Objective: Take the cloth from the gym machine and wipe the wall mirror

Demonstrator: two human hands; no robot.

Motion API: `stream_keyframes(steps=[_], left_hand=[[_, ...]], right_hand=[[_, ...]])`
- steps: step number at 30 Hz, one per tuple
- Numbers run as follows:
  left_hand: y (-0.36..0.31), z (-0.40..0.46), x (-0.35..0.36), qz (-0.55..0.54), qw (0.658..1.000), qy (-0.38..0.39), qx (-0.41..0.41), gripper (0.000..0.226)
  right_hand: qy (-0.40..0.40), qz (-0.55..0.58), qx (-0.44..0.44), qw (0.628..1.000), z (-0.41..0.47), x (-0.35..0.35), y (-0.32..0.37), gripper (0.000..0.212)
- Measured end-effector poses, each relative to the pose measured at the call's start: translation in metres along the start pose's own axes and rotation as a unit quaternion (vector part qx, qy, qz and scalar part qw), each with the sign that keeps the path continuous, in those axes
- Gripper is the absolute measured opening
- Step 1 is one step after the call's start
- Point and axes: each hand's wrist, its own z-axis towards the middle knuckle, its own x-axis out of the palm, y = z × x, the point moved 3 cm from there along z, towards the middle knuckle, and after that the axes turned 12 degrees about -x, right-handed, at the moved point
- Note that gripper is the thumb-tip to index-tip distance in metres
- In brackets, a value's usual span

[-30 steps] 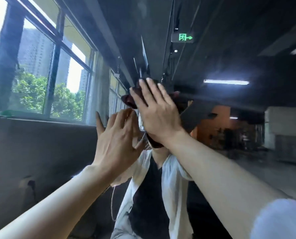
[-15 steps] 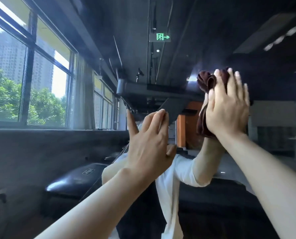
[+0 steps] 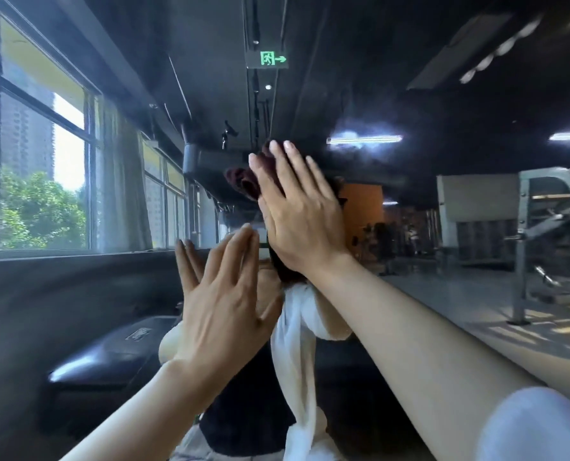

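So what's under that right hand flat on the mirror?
A dark red cloth sticks out past the right hand's fingers, pressed to the wall mirror. The palm covers the rest of it.

Two hands are counted, a left grip (image 3: pixel 224 304) and a right grip (image 3: pixel 300 211). One dark red cloth (image 3: pixel 243 183) is seen under the right grip. One wall mirror (image 3: pixel 443 94) is counted, with one green exit sign (image 3: pixel 272 58) and two ceiling strip lights (image 3: pixel 365 139) above the grips.
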Motion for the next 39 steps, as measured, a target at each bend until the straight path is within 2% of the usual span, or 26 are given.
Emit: stream_keyframes(steps=[3, 7, 11, 13, 16, 18, 19, 21, 23, 25, 26, 31, 36, 39], left_hand=[[-0.037, -0.004, 0.011, -0.019, 0.999, -0.005, 0.032, 0.076], [-0.055, -0.024, 0.018, -0.023, 0.999, 0.007, 0.033, 0.072], [-0.047, -0.045, 0.021, -0.009, 1.000, 0.006, 0.026, 0.073], [-0.046, -0.052, 0.021, -0.022, 1.000, -0.005, 0.009, 0.074], [-0.049, -0.062, 0.023, -0.052, 0.998, -0.019, -0.030, 0.073], [-0.052, -0.073, 0.027, -0.048, 0.998, -0.015, -0.037, 0.072], [-0.053, -0.078, 0.029, -0.043, 0.998, -0.011, -0.035, 0.071], [-0.056, -0.087, 0.031, -0.035, 0.999, -0.004, -0.030, 0.070], [-0.059, -0.093, 0.031, -0.032, 0.999, -0.005, -0.032, 0.070], [-0.063, -0.103, 0.034, -0.033, 0.999, -0.003, -0.035, 0.070], [-0.065, -0.110, 0.037, -0.034, 0.999, -0.002, -0.036, 0.071], [-0.067, -0.164, 0.054, -0.028, 0.999, 0.016, -0.030, 0.069], [-0.073, -0.237, 0.066, -0.032, 0.997, 0.060, -0.036, 0.058], [-0.076, -0.276, 0.072, -0.031, 0.995, 0.088, -0.033, 0.062]], right_hand=[[-0.002, -0.033, 0.094, 0.995, -0.035, -0.018, -0.058, 0.048], [0.018, -0.081, 0.212, 0.974, -0.087, -0.038, -0.110, 0.050], [-0.026, -0.108, 0.338, 0.935, -0.097, -0.040, -0.094, 0.049], [-0.034, -0.079, 0.299, 0.950, -0.089, -0.034, -0.056, 0.048], [0.024, 0.009, 0.085, 0.996, -0.095, -0.023, 0.009, 0.050], [0.062, 0.042, -0.064, 0.995, -0.108, -0.028, 0.009, 0.045], [0.072, 0.037, -0.101, 0.992, -0.113, -0.032, -0.006, 0.043], [0.072, 0.011, -0.069, 0.995, -0.119, -0.039, -0.047, 0.044], [0.055, -0.014, 0.062, 0.996, -0.120, -0.046, -0.078, 0.045], [0.037, -0.020, 0.154, 0.987, -0.123, -0.048, -0.073, 0.047], [0.038, -0.012, 0.155, 0.987, -0.129, -0.047, -0.059, 0.048], [0.086, 0.026, -0.012, 0.996, -0.198, -0.052, 0.009, 0.052], [0.119, 0.030, -0.084, 0.989, -0.277, -0.069, 0.058, 0.051], [0.150, 0.022, -0.105, 0.983, -0.323, -0.077, 0.082, 0.060]])
